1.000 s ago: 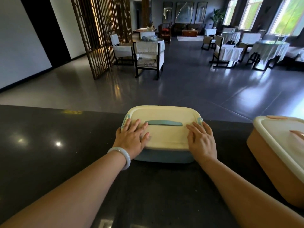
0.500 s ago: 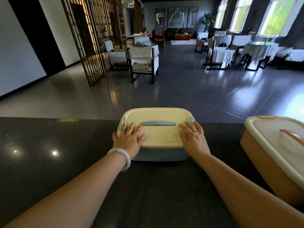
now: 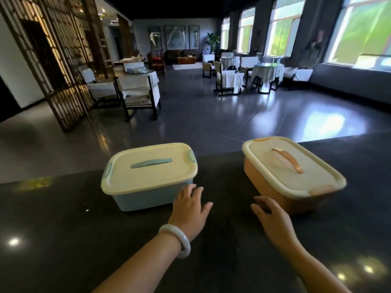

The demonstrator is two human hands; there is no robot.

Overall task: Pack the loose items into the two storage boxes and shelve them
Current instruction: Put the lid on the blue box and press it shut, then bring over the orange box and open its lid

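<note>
Both hands hover loose-fingered over the dark counter (image 3: 63,240), holding nothing: the left hand (image 3: 189,210) beside the blue box (image 3: 148,195), the right hand (image 3: 271,216) near the orange box (image 3: 273,187). Both lidded boxes look rigid, smooth plastic, best carried by their top handles.

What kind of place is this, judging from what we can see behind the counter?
Probably a restaurant or hotel dining hall. Beyond the dark counter stand several tables with white cloths, chairs with white covers, and a lattice screen dividing the room.
</note>
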